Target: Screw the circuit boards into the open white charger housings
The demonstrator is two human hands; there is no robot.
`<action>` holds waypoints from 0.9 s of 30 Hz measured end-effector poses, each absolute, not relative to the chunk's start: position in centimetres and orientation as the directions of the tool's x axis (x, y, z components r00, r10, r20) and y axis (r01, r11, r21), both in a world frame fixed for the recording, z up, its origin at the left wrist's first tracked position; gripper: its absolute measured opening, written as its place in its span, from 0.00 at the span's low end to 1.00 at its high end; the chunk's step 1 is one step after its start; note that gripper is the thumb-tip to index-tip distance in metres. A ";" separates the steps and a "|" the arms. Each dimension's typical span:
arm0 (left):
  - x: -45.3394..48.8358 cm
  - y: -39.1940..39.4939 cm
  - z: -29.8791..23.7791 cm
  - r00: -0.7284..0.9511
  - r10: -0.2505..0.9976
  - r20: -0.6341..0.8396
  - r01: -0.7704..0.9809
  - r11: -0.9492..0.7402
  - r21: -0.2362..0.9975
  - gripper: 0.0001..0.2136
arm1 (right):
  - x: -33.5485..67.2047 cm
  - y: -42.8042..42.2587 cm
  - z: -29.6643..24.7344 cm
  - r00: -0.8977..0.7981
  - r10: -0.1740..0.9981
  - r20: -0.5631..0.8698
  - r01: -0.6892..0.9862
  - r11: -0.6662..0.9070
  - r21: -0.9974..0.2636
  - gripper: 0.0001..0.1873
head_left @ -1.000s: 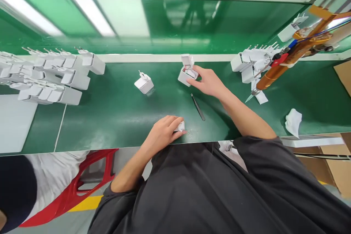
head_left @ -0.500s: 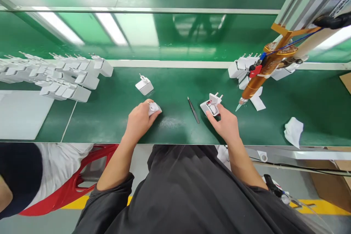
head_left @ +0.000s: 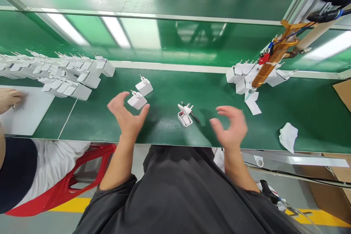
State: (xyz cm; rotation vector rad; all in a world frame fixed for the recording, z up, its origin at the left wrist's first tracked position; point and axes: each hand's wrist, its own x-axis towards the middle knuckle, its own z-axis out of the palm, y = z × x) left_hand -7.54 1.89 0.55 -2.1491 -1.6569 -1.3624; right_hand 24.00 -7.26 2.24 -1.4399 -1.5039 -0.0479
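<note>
Fingers: Both sets are standing open, curved and gripping nothing; the left hand (head_left: 128, 121) is hovering left of the open plug adapter (head_left: 185, 120), while the right hand (head_left: 230, 128), slightly blurred, is hovering well apart on the right of it.
Open adapter: It is sitting on the green workbench (head_left: 95, 117) between the hands, baring red wiring (head_left: 182, 113) as its two-pin lid (head_left: 185, 109) is tilting up at the far end.
Tweezers: The black pair (head_left: 195, 117) is lying partly behind the open adapter, handle pointing out to its right.
Finished-looking pair: Left of the open adapter, the nearer closed adapter (head_left: 137, 100) is standing between the left thumb and fingers, contact impossible to tell; the farther closed adapter (head_left: 144, 86) is standing just beyond.
Careful handling: Good work is probably calling for steadying the open adapter by its outer walls, supporting the lid so the wiring is not straining, and keeping strands clear of the rim and tweezers.
</note>
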 end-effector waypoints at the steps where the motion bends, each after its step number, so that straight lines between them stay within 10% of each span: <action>1: -6.2 0.6 0.4 0.024 0.709 0.705 0.767 -0.465 0.443 0.36 | 26.1 -6.8 2.7 0.355 0.573 0.739 0.765 0.277 -0.582 0.20; 3: -2.9 -2.0 -0.1 0.140 0.770 0.623 0.623 -0.557 0.549 0.38 | 30.8 -5.0 3.1 0.503 0.376 0.778 0.729 0.298 -0.616 0.29; 8: 3.9 -4.9 -1.7 0.334 0.781 0.527 0.631 -0.601 0.491 0.43 | 39.3 1.4 2.1 0.464 0.737 0.492 0.449 0.283 -0.848 0.42; 11: 4.4 -4.5 -1.6 0.358 0.797 0.487 0.691 -0.577 0.436 0.31 | 40.1 3.6 2.0 0.385 0.813 0.437 0.410 0.274 -0.870 0.38; 18: 1.7 -3.7 -1.1 0.372 0.902 0.218 0.557 -0.405 0.725 0.22 | 34.0 1.1 5.4 0.312 0.861 0.403 0.366 0.282 -0.887 0.27; 27: 2.3 -4.2 -2.5 0.332 0.887 0.322 0.514 -0.456 0.727 0.15 | 20.6 -1.7 8.2 0.305 0.823 0.479 0.280 0.403 -0.871 0.21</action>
